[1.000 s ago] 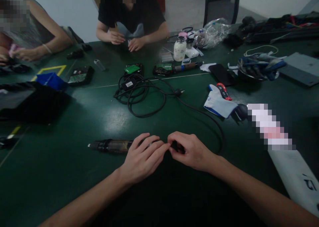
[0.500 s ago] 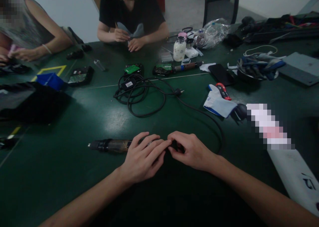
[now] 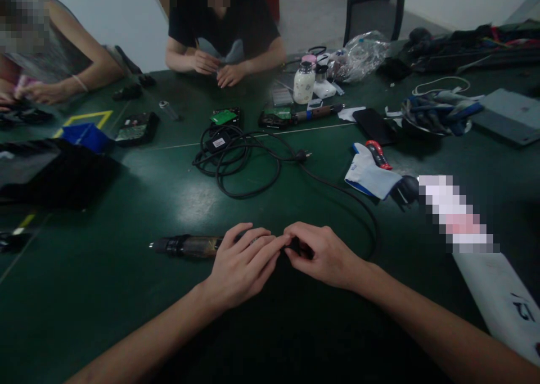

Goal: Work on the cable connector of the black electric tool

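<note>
An electric screwdriver (image 3: pixel 189 246) with a black nose and a brownish body lies on the green table, its bit end pointing left. My left hand (image 3: pixel 242 266) is wrapped over the rear part of its body, hiding that part. At the tool's right end my right hand (image 3: pixel 323 254) is closed in a pinch on the black cable end (image 3: pixel 307 251), most of which the fingers hide. The fingertips of both hands meet there. From near my right wrist a black cable (image 3: pixel 367 207) curves up to a coil beside a black adapter (image 3: pixel 218 142).
Beyond the coil lie opened devices with green boards (image 3: pixel 223 117) and another screwdriver (image 3: pixel 320 112). To the right are a glove (image 3: pixel 371 173), a red-black handle (image 3: pixel 378 154), a phone (image 3: pixel 374 125) and a long white object (image 3: pixel 498 294). Two people sit across the table.
My hands and the screwdriver stay almost in place, with only a slight shift of the fingers. The person at far left has moved a little.
</note>
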Available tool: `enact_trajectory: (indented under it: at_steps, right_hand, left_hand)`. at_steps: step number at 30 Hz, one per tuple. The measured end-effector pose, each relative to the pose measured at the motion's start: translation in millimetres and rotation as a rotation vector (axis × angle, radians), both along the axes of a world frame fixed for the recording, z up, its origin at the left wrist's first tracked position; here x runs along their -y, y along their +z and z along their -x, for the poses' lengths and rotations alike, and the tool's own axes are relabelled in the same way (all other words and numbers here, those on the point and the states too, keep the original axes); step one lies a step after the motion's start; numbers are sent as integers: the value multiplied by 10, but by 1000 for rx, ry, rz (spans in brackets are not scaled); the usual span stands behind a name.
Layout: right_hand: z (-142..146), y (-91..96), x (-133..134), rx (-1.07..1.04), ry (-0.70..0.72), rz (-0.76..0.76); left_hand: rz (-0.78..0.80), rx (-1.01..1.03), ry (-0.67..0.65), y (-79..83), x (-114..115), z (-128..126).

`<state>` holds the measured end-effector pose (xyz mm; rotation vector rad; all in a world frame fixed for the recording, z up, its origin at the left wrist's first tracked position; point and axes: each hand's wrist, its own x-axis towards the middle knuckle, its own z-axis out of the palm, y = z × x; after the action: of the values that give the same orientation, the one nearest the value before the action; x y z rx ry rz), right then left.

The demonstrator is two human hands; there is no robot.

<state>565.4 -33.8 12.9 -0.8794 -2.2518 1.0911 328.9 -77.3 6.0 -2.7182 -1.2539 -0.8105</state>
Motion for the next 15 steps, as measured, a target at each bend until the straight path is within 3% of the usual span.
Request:
enact_trajectory:
  at_steps: [15]
  right_hand:
    - [-6, -10, -3, -5, -4, -20]
  left_hand:
    - [5, 6, 8, 10, -8, -5]
